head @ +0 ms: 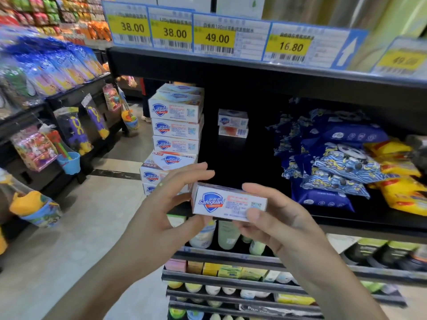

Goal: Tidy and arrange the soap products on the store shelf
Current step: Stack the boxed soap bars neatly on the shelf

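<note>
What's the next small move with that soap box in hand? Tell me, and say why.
Probably carry the held soap box forward and set it on the bare dark shelf, beside the tall stack of soap boxes. Both the left hand and right hand grip it at the shelf's front edge, and open space lies between the stack and the two boxes at the back.

Left hand (pixel 161 204) and right hand (pixel 275 218) hold a soap box (pixel 227 202) before the shelf (pixel 231 153)

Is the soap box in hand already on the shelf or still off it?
Off it: the soap box is held by both hands, left hand and right hand, before the shelf.
</note>
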`<state>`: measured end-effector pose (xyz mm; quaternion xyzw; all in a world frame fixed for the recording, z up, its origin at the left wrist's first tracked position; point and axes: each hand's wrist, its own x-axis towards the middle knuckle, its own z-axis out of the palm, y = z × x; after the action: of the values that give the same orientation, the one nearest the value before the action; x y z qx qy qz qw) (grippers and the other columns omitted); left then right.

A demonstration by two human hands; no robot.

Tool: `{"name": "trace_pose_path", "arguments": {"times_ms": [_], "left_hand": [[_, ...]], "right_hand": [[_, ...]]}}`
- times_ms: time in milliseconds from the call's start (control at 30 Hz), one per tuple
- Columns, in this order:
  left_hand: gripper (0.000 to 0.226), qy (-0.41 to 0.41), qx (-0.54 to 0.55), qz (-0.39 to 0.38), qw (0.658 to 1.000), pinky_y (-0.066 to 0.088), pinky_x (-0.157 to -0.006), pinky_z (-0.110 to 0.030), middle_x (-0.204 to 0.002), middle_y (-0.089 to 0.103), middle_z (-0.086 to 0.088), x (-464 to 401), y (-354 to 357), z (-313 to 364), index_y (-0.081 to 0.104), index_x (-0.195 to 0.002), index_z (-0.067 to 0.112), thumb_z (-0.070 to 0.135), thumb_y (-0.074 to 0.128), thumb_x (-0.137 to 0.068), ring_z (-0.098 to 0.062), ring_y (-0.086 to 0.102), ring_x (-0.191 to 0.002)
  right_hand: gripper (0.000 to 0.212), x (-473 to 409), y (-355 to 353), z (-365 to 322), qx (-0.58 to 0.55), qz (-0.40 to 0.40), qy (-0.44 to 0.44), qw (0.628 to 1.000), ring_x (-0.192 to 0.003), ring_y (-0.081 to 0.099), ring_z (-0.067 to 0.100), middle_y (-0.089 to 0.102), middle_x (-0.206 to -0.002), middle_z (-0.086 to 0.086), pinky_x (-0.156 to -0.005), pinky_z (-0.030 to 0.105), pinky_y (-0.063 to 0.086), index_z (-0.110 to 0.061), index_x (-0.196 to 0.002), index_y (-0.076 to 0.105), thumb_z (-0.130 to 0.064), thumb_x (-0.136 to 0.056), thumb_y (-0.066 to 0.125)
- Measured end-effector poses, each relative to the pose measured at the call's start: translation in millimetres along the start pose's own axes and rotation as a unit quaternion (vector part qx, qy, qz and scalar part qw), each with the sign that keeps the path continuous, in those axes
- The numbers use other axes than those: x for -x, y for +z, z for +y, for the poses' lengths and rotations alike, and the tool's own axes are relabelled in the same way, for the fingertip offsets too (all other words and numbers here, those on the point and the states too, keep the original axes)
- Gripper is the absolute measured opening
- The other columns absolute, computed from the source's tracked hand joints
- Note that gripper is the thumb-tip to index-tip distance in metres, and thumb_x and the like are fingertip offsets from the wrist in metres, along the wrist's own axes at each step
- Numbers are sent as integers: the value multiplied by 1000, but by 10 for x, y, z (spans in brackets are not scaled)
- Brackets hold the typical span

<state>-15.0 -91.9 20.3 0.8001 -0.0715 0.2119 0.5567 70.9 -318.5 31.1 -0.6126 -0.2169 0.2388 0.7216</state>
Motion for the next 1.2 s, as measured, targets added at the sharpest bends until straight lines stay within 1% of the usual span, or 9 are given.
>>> {"name": "trace_pose_path", "arguments": {"times_ms": [167,333,500,567,633,767,900,1100,1200], "left_hand": [[47,-41,30,-10,999,55,-91,-20,-130,71,7,-32,-52,12,65,-129,33,20,78,-86,-17,67,-121],[37,-51,22,-11,998,55,-93,-28,-125,74,7,-50,-55,-20,66,-125,29,18,76,-91,-20,68,-119],[35,-77,31,0,997,58,-92,-33,-122,75,11,-60,-35,-58,65,-125,36,29,75,-93,-18,71,-115],[32,-96,50,1,994,56,-94,-40,-121,76,9,-74,-28,-66,66,-124,39,30,73,-94,-18,72,-114],[29,-120,81,-7,989,57,-96,-41,-121,77,6,-92,-18,-67,68,-122,39,31,73,-95,-18,72,-114],[24,-161,122,-17,979,57,-95,-22,-118,78,5,-130,16,-63,72,-115,39,33,72,-92,-15,74,-111],[33,-209,123,2,970,60,-88,-27,-111,80,6,-139,42,-84,74,-116,29,43,71,-86,-13,76,-105],[48,-261,113,25,958,50,-75,-24,-102,81,10,-187,41,-40,76,-111,31,61,64,-75,2,72,-85],[51,-273,137,37,951,49,-73,-25,-102,81,5,-199,38,-27,79,-109,27,61,67,-73,2,67,-78]], "right_hand": [[45,-41,51,-8,34,14,15,999,-98,76,29,74,-125,4,-85,31,61,-37,-124,71,-52,-82,74],[39,-65,68,24,69,1,42,997,-101,76,28,74,-124,-3,-86,34,61,-41,-125,68,-61,-92,59],[55,-61,59,65,107,28,9,994,-110,72,13,68,-130,-14,-91,33,60,-57,-127,59,-72,-75,63],[64,-51,63,80,141,41,-38,988,-117,67,6,59,-137,-25,-90,23,58,-60,-134,50,-68,-73,71],[76,-43,52,118,190,46,-88,977,-128,59,5,50,-146,-26,-96,30,56,-57,-143,42,-60,-76,78],[78,-61,71,215,265,50,-153,951,-139,50,11,41,-153,-20,-105,37,51,-55,-147,40,-39,-84,83],[84,-68,73,281,264,25,-187,946,-141,48,12,33,-160,-19,-104,20,47,-52,-151,38,-21,-87,83],[72,-99,48,268,242,-14,-206,948,-143,48,15,32,-163,-19,-100,22,51,-41,-139,59,9,-90,72],[59,-127,55,255,222,-11,-217,950,-138,54,17,41,-159,-15,-93,24,55,-35,-125,70,11,-89,71]]}}
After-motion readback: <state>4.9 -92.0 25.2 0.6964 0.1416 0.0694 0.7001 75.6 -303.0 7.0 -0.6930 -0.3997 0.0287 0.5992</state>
